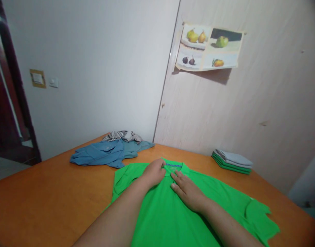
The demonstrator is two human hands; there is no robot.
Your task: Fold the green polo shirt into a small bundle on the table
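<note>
A bright green T-shirt [157,212] lies spread on the orange table, its neck opening towards the wall and a sleeve out to each side. At the left of the collar, my left hand [155,172] has its fingers curled closed on the fabric. My right hand [189,192] rests on the shirt front just below the collar, with its fingers stretched out and holding nothing. The lower part of the shirt runs out of view at the bottom.
Behind the shirt to the left lie crumpled blue clothes [100,153] and a striped garment [121,136]. A folded stack of grey and green cloth [233,161] sits at the back right. The orange table [44,202] meets the wall, where fruit pictures [210,48] hang.
</note>
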